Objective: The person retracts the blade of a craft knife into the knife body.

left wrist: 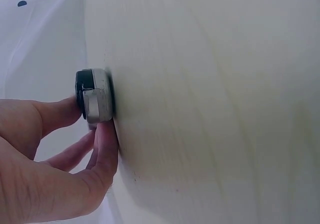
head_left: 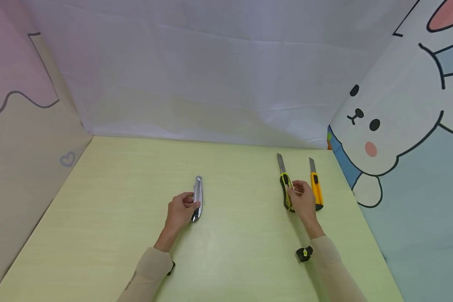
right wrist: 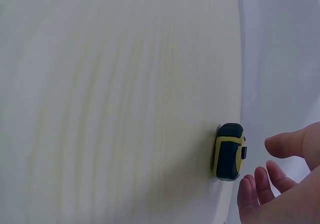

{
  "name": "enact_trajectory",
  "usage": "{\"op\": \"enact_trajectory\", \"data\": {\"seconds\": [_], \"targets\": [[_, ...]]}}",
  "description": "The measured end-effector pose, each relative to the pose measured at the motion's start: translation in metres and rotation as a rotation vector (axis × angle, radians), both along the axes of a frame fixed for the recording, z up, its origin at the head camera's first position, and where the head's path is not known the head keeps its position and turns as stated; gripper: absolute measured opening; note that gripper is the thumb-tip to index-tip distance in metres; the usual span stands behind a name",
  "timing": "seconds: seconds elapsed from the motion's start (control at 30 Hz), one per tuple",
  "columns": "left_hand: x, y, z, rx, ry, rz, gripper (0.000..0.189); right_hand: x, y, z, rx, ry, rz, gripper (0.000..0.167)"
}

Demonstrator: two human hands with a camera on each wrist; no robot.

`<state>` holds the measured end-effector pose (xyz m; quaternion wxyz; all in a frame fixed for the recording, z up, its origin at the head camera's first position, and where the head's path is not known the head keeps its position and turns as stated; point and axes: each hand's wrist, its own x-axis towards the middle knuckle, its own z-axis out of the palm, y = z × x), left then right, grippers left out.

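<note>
Right of the frame's centre, the green-and-black cutter (head_left: 284,184) lies just left of the nearer right hand (head_left: 305,202), blade toward the frame's top; those fingers are loose, ungripping. The left hand (head_left: 179,213) pinches the silver cutter (head_left: 198,191) near centre.

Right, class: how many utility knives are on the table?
3: a silver one pinched by the left hand, a green-and-black one beside the right hand, a yellow-orange one farthest right.

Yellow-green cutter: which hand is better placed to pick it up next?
Likely the right. The right hand is close to the yellow-green cutter, thumb and fingers apart, while the left hand grips the silver cutter, farther off.
</note>
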<state>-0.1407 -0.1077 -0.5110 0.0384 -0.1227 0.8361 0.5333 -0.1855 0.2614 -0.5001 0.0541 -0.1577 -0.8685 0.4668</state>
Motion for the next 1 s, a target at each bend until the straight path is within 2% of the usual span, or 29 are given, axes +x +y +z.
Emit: {"op": "enact_trajectory", "data": {"seconds": [0.27,0.5,1.0], "targets": [[0.001,-0.001,0.000,0.000,0.000,0.001,0.041,-0.001,0.003,0.001,0.034,-0.044,0.043,0.042],[0.000,-0.001,0.001,0.002,-0.007,0.001,0.041,-0.005,0.007,-0.005,0.065,-0.104,0.041,0.045],[0.001,-0.002,0.000,0.003,0.005,-0.001,0.039,-0.011,0.016,-0.003,0.155,-0.155,0.173,0.045]]}}
